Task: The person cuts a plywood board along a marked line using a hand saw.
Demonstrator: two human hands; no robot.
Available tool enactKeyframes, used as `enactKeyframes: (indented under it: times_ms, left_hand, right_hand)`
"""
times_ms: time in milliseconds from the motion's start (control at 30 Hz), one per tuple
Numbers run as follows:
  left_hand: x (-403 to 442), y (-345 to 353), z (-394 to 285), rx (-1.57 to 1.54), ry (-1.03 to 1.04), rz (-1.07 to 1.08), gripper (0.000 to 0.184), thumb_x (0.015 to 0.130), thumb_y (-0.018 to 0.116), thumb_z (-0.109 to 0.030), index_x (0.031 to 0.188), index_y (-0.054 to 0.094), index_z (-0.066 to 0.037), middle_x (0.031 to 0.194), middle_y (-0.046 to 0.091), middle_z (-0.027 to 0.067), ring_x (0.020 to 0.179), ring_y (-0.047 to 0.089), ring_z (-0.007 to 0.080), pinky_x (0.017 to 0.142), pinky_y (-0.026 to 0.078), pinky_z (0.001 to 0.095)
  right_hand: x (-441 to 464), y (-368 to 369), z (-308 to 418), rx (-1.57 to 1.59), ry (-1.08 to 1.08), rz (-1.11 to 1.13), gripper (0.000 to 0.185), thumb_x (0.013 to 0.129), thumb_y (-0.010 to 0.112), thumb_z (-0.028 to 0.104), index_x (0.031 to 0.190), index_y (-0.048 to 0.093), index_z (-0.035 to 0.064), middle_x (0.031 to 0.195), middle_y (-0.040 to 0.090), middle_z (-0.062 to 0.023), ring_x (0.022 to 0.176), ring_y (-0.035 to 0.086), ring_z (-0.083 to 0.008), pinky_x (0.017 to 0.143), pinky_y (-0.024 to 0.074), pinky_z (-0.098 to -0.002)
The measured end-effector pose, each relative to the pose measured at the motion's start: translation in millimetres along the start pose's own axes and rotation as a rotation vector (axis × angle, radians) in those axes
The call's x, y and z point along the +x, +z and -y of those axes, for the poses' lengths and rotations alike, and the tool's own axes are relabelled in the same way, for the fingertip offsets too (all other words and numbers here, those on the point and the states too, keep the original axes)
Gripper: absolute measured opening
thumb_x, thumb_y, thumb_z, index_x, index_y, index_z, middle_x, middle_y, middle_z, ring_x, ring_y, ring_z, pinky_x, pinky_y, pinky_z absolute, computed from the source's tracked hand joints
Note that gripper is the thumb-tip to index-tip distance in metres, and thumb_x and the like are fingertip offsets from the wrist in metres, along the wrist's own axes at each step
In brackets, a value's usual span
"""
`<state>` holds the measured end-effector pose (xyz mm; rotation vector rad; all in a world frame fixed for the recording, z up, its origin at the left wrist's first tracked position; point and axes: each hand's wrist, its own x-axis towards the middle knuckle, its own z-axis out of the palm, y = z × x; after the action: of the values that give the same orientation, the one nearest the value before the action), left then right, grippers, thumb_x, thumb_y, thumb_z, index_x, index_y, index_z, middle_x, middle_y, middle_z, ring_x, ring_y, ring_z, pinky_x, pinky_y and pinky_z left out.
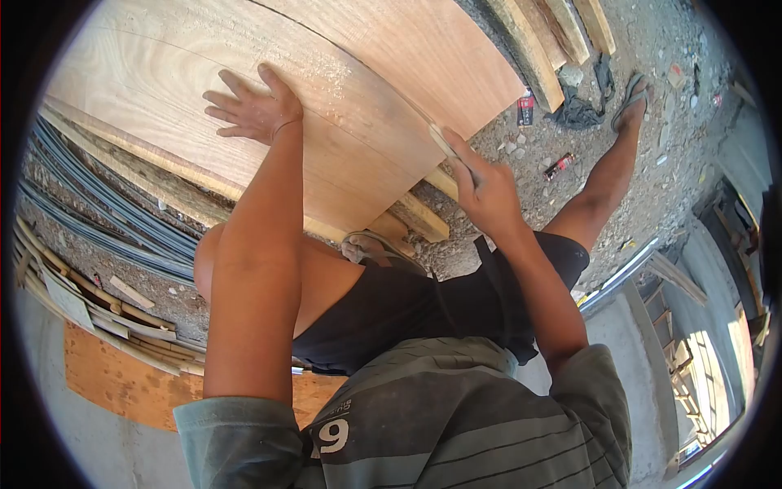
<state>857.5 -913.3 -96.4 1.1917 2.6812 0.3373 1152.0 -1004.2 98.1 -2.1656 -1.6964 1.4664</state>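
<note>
My left hand (259, 110) lies flat on a large plywood sheet (350, 155), palm down and fingers spread. Wrapped round a pale wooden handle is my right hand (489, 191), at the sheet's near right edge. That handle looks like part of a handsaw (445, 143), lined up with a long dark cut across the plywood; its blade cannot be made out. Sawdust (326, 77) is scattered between my left hand and the cut. To the right of the line lies another plywood section (440, 61).
Timber beams (419, 216) support the sheet near my foot. Bundled grey rods (106, 216) and bamboo strips (122, 326) lie at left. More lumber (525, 49), a black rag (577, 112) and a small red-and-black item (559, 166) are on the gravel at right.
</note>
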Motion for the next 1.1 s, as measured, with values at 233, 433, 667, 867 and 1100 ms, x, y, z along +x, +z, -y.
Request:
enactKeyframes:
  times_ms: [233, 433, 667, 867, 1100]
  left_hand:
    - [-0.5, 1.9, -1.3, 0.011, -0.001, -0.008, 0.084, 0.103, 0.038, -0.07, 0.168, 0.031, -0.017, 0.175, 0.012, 0.0273, 0.162, 0.005, 0.0474, 0.127, 0.002, 0.0693]
    - [-0.8, 4.0, 0.1, 0.01, 0.014, -0.013, 0.085, 0.103, 0.039, -0.07, 0.169, 0.029, -0.018, 0.175, 0.01, 0.0274, 0.163, 0.004, 0.0472, 0.127, 0.001, 0.0692]
    - [-6.5, -2.3, -0.5, -0.013, 0.002, 0.01, 0.085, 0.102, 0.04, -0.07, 0.169, 0.029, -0.018, 0.175, 0.01, 0.0274, 0.163, 0.002, 0.0469, 0.128, 0.0, 0.0689]
    - [-0.3, 0.5, -0.4, -0.04, 0.007, 0.01, 0.088, 0.102, 0.039, -0.072, 0.169, 0.028, -0.018, 0.176, 0.006, 0.0264, 0.163, 0.0, 0.0461, 0.128, -0.003, 0.0684]
    - [2.1, 2.1, 4.6, -0.065, 0.015, 0.009, 0.09, 0.101, 0.037, -0.076, 0.17, 0.026, -0.02, 0.177, 0.006, 0.0252, 0.163, -0.002, 0.0454, 0.127, -0.005, 0.0673]
  right_hand:
    - [-54.3, -9.5, -10.5, 0.065, -0.085, -0.079, 0.05, 0.099, 0.066, 0.009, 0.148, 0.064, 0.0192, 0.094, 0.072, -0.0288, 0.069, 0.068, -0.0447, 0.066, 0.0564, -0.0472]
    - [-79.9, -21.5, -33.0, 0.045, -0.086, -0.106, 0.05, 0.097, 0.067, 0.006, 0.146, 0.065, 0.0179, 0.092, 0.072, -0.0279, 0.067, 0.069, -0.0431, 0.064, 0.0565, -0.0469]
    - [19.6, 7.1, 8.9, -0.057, -0.19, -0.046, 0.044, 0.103, 0.063, 0.013, 0.146, 0.065, 0.0171, 0.064, 0.055, -0.026, 0.057, 0.066, -0.0378, 0.056, 0.0497, -0.043]
    - [-107.5, -47.7, -23.8, -0.083, -0.125, -0.059, 0.051, 0.096, 0.069, 0.003, 0.146, 0.064, 0.0128, 0.104, 0.075, -0.0257, 0.076, 0.073, -0.0431, 0.068, 0.0593, -0.0435]
    - [2.4, 2.2, -7.7, -0.083, -0.157, -0.018, 0.047, 0.099, 0.068, 0.012, 0.146, 0.065, 0.0187, 0.072, 0.064, -0.0257, 0.057, 0.066, -0.0399, 0.056, 0.0519, -0.0448]
